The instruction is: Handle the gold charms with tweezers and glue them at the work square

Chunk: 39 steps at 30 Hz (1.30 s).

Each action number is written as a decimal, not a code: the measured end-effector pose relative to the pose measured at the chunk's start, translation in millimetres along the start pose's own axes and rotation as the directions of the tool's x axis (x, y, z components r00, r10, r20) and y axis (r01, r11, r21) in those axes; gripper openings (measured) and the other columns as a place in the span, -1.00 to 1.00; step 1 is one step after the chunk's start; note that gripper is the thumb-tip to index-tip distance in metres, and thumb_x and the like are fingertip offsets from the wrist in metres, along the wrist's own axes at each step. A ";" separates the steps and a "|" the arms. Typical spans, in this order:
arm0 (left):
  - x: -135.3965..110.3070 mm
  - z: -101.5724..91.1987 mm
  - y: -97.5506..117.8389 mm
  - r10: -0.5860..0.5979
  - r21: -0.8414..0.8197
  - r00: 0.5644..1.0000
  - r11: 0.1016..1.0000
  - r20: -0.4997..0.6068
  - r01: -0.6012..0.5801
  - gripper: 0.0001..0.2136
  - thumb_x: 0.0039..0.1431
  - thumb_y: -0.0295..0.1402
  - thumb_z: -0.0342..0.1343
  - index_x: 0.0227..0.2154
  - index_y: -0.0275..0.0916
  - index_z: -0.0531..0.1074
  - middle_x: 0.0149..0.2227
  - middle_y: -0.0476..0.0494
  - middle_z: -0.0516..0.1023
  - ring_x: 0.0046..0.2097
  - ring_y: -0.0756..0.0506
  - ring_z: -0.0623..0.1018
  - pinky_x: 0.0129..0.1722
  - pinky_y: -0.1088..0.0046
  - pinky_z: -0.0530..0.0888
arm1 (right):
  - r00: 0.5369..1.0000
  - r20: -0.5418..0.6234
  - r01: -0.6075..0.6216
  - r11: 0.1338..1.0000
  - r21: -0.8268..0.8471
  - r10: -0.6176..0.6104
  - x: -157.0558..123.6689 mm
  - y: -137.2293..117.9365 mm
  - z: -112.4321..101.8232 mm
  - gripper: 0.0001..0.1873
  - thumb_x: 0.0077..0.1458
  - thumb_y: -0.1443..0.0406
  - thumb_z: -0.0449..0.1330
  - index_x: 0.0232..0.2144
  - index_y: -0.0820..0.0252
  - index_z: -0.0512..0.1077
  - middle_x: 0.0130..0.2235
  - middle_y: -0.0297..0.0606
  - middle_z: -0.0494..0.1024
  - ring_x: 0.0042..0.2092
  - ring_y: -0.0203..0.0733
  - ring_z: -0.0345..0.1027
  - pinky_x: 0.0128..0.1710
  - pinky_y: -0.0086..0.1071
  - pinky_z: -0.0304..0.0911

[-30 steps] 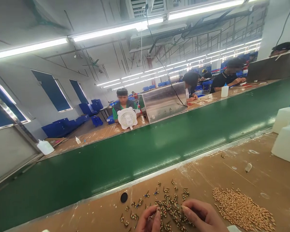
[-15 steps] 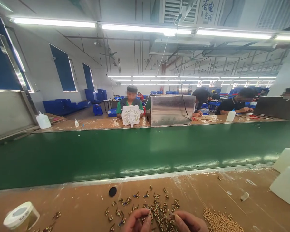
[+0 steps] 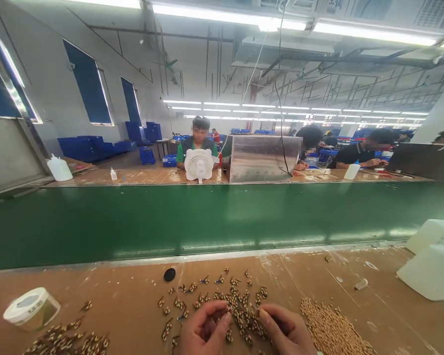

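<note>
Beaded parts (image 3: 240,308) lie scattered on the bench (image 3: 126,305), bottom centre of frame, tiny, light, hard, prone to rolling. Your left hand (image 3: 203,335) and right hand (image 3: 286,333) curl narrow over them; what they pinch is hidden. Pinch by fingertip, one at a time.

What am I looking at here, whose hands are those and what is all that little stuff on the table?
The picture comes from a camera worn on a person's head, looking forward and down, so the two bare hands at the bottom edge are the wearer's own. The left hand and right hand meet over a scatter of small dark striped parts on a brown worktable; whether the fingers pinch one is too small to tell. To the right lies a heap of pale beads, to the left a tape roll and more dark parts. White plastic bottles stand at the far right. Beyond runs a green conveyor belt, with other people seated across it behind a small white fan.
</note>
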<state>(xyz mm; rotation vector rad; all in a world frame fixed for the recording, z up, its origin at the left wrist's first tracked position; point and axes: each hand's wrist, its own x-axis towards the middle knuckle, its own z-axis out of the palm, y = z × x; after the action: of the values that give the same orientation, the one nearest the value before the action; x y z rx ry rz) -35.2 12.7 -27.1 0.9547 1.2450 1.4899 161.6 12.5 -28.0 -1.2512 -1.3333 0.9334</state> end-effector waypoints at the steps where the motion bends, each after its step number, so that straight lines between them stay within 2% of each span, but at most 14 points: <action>1: -2.8 -1.4 5.0 -0.017 0.037 1.000 0.999 0.026 0.016 -0.54 -0.09 0.08 0.51 -0.30 -0.21 0.74 -0.32 -0.26 0.76 -0.31 -0.15 0.68 -0.29 0.45 0.63 | 1.000 0.016 0.014 1.000 -0.022 -0.014 -0.9 -5.0 -2.9 -0.41 0.20 -0.22 0.29 -0.35 0.15 0.73 -0.39 -0.15 0.72 -0.33 -0.02 0.60 -0.31 -0.35 0.49; 3: -7.4 -2.8 16.5 -0.058 0.102 0.995 0.994 0.087 0.049 -0.58 -0.06 -0.02 0.52 -0.24 -0.24 0.73 -0.27 -0.26 0.76 -0.37 -0.10 0.64 -0.40 0.49 0.59 | 0.997 0.063 0.053 0.996 -0.066 -0.048 -1.9 -14.6 -7.4 -0.46 0.25 -0.16 0.28 -0.37 0.17 0.72 -0.40 -0.15 0.71 -0.33 -0.04 0.58 -0.31 -0.34 0.47; 5: -8.6 -1.4 25.9 -0.084 0.094 0.990 0.993 0.111 0.074 -0.58 -0.05 -0.08 0.52 -0.20 -0.27 0.70 -0.26 -0.25 0.75 -0.47 -0.03 0.54 -0.58 0.56 0.46 | 0.996 0.052 0.071 0.996 -0.055 -0.068 -1.2 -20.0 -9.6 -0.48 0.26 -0.13 0.29 -0.36 0.17 0.71 -0.39 -0.16 0.72 -0.34 -0.07 0.57 -0.30 -0.33 0.47; 8: -7.5 2.7 33.1 -0.147 0.081 0.980 0.987 0.137 0.137 -0.57 -0.08 -0.13 0.53 -0.19 -0.28 0.68 -0.26 -0.25 0.74 -0.49 0.01 0.51 -0.62 0.60 0.42 | 0.995 0.079 0.070 0.996 -0.048 -0.066 -0.8 -21.0 -9.8 -0.57 0.27 -0.05 0.30 -0.31 0.17 0.70 -0.35 -0.17 0.73 -0.33 -0.11 0.57 -0.30 -0.34 0.46; 12: -8.5 5.1 36.4 -0.172 0.083 0.976 0.983 0.130 0.162 -0.60 -0.12 -0.17 0.54 -0.23 -0.28 0.67 -0.29 -0.24 0.73 -0.44 -0.02 0.57 -0.61 0.63 0.43 | 0.988 0.123 0.103 0.991 -0.080 -0.093 -3.9 -21.5 -8.5 -0.63 0.31 0.03 0.27 -0.33 0.16 0.69 -0.40 -0.22 0.69 -0.38 -0.18 0.51 -0.37 -0.37 0.39; 18: -9.9 4.4 39.8 -0.139 0.115 0.983 0.985 0.118 0.126 -0.66 -0.11 -0.20 0.53 -0.28 -0.25 0.67 -0.32 -0.21 0.74 -0.49 0.01 0.56 -0.63 0.65 0.43 | 0.980 0.167 0.123 0.989 -0.085 -0.108 -4.2 -24.6 -6.7 -0.65 0.33 0.06 0.26 -0.34 0.16 0.68 -0.42 -0.24 0.66 -0.40 -0.20 0.47 -0.38 -0.38 0.34; 23: -9.7 4.6 39.9 -0.101 0.124 0.985 0.989 0.139 0.084 -0.73 -0.09 -0.23 0.52 -0.33 -0.23 0.68 -0.37 -0.19 0.74 -0.41 -0.07 0.67 -0.63 0.64 0.44 | 0.979 0.174 0.119 0.989 -0.087 -0.103 -3.6 -26.0 -5.8 -0.65 0.33 0.07 0.26 -0.35 0.17 0.67 -0.44 -0.25 0.64 -0.41 -0.20 0.45 -0.39 -0.38 0.31; 29: -9.2 4.9 38.8 -0.056 0.155 0.989 0.987 0.137 0.034 -0.75 -0.07 -0.23 0.50 -0.34 -0.22 0.68 -0.38 -0.19 0.75 -0.40 -0.11 0.70 -0.56 0.56 0.56 | 0.975 0.183 0.143 0.987 -0.074 -0.127 -3.8 -25.6 -5.1 -0.69 0.33 0.12 0.26 -0.32 0.18 0.68 -0.42 -0.25 0.68 -0.40 -0.22 0.47 -0.37 -0.38 0.33; 34: -9.1 5.5 39.7 -0.049 0.167 0.989 0.986 0.139 0.025 -0.74 -0.07 -0.21 0.51 -0.35 -0.23 0.68 -0.39 -0.19 0.75 -0.35 -0.16 0.74 -0.41 0.46 0.67 | 0.976 0.182 0.134 0.986 -0.094 -0.115 -4.4 -25.6 -4.7 -0.68 0.34 0.10 0.26 -0.30 0.17 0.69 -0.39 -0.23 0.71 -0.38 -0.20 0.52 -0.33 -0.36 0.38; 39: -10.2 4.1 38.4 -0.025 0.193 0.992 0.981 0.127 0.000 -0.74 -0.05 -0.21 0.49 -0.33 -0.24 0.69 -0.34 -0.21 0.77 -0.35 -0.14 0.72 -0.37 0.46 0.67 | 0.974 0.194 0.144 0.982 -0.126 -0.118 -4.4 -27.3 -4.8 -0.66 0.35 0.07 0.25 -0.29 0.15 0.70 -0.38 -0.22 0.72 -0.36 -0.18 0.54 -0.32 -0.35 0.38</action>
<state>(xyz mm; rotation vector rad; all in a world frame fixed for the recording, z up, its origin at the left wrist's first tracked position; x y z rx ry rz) -35.4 2.2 11.5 1.1500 1.3148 1.2935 161.2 3.4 -1.4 -1.1858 -1.6323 0.8924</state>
